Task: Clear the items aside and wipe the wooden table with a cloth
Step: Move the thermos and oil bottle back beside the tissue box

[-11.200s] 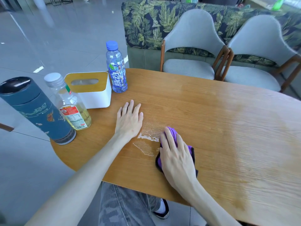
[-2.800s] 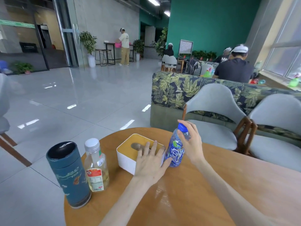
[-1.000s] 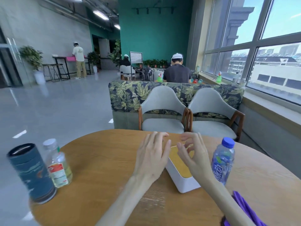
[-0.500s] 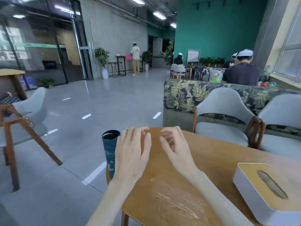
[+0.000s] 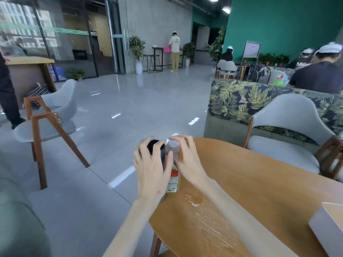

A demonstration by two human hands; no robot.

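At the left edge of the wooden table (image 5: pixel 259 191) stand a dark blue canister (image 5: pixel 163 154) and a clear oil bottle (image 5: pixel 173 180) with a white cap, side by side. My left hand (image 5: pixel 152 173) wraps the canister from the near side and hides most of it. My right hand (image 5: pixel 187 162) curls around the bottle's neck and cap. Wet streaks (image 5: pixel 194 201) shine on the wood just behind the bottle. A white tissue box (image 5: pixel 328 225) with a wooden top sits at the right edge. The cloth is out of view.
A grey chair with wooden legs (image 5: pixel 53 115) stands on the tiled floor to the left. Another grey chair (image 5: pixel 289 138) is tucked against the table's far side, with a leaf-patterned sofa (image 5: pixel 241 101) behind it. People sit and stand farther back.
The view has swung left. My hands, held apart above the table before, have come down onto the canister and the oil bottle. The tissue box now lies far right.
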